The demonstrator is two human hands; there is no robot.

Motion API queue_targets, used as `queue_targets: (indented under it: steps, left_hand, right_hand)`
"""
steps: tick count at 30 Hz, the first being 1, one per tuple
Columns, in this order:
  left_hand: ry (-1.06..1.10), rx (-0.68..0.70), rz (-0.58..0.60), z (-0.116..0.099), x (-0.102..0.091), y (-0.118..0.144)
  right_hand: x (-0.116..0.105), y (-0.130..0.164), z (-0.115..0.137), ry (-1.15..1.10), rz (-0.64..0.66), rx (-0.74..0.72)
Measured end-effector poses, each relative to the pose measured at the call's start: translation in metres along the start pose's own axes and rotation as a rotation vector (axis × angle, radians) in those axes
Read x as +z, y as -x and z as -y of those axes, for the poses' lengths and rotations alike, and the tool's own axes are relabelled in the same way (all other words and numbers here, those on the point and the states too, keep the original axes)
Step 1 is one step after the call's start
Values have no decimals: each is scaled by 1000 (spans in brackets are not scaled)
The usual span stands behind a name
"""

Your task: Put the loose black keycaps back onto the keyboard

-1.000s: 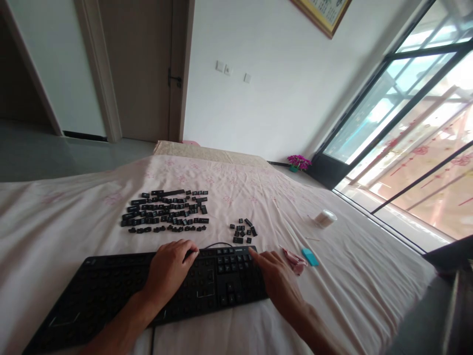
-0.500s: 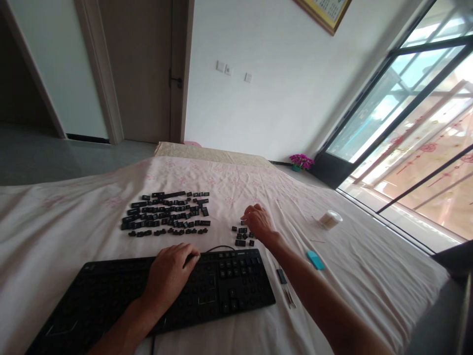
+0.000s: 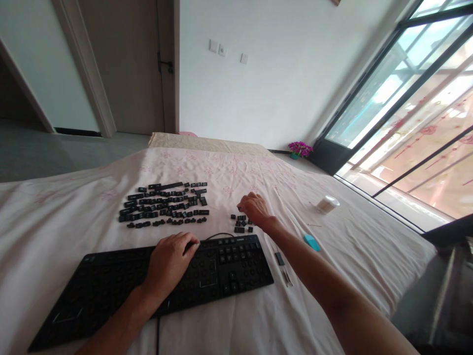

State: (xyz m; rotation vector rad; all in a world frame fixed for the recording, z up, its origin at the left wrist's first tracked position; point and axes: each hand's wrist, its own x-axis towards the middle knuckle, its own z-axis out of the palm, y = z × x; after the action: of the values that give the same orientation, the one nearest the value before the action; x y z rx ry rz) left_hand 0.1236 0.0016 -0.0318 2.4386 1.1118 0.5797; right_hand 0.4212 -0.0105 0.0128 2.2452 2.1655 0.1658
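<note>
A black computer keyboard (image 3: 236, 291) lies on the bedsheet, most of its left and middle part bare of caps; keys remain at its right end. My left hand (image 3: 172, 259) is closed at its upper edge, fingers over the edge and thumb on top. Beyond the keyboard to the right, my right hand (image 3: 254, 207) pinches a small dark keycap (image 3: 239, 207) at its fingertips. Just below that hand is a small group of loose keycaps (image 3: 240, 230). Many more keycaps (image 3: 166, 201) lie in rows on the left.
Right of the keyboard lies a metal-pronged tool with a dark handle (image 3: 283, 268). Farther right are a turquoise piece (image 3: 312, 242) and a clear round container (image 3: 328, 204). A cable (image 3: 158, 335) runs from the keyboard's near edge over the bedsheet (image 3: 229, 335).
My right hand has lifted slightly from the small keycap group, with a keycap now at its fingertips. My left hand stays at the keyboard. The camera view has shifted slightly.
</note>
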Motion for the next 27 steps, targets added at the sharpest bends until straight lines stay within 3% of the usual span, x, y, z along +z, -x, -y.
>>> queue_targets:
  steps: [3,7,12,27]
  left_hand:
    - [2,12,-1,1,0,0]
    - [-3,19,-16,2,1,1]
    - [-27,27,-33,4,3,1]
    - [-41,37,-32,3,1,1]
  right_hand:
    - [-12,31,10,-75,-62,3]
    - [-18,94,27,-288,-196,-10]
    - [-13,148,40,-266,-201,73]
    - [4,154,43,-133,-181,52]
